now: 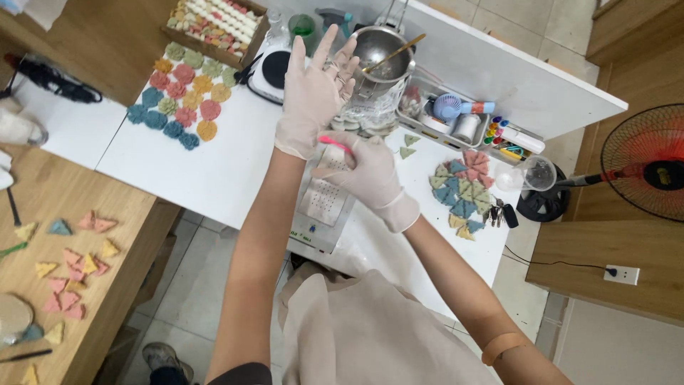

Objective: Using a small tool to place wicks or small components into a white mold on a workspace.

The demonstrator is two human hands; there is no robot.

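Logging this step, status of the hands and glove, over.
Left hand raised, fingers spread, gloved. Right hand tugging the left glove's cuff, pink tool pinched. Metal pot close behind.

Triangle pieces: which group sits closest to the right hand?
The two loose green triangles on the white table, just beside the right hand; the multicoloured cluster lies farther right.

A small craft workshop, seemingly for moulded wax or soap pieces. A white counter (214, 178) carries rows of pastel flower-shaped casts (182, 96) and triangular casts (463, 189), a steel melting pot (385, 50) with a spoon, a white kitchen scale (274, 71) and a tray of small tools (463, 121). More triangles (71, 267) lie on a wooden counter (121, 235). A standing fan (652, 164) and tiled floor (192, 285) suggest an informal, home-run room.
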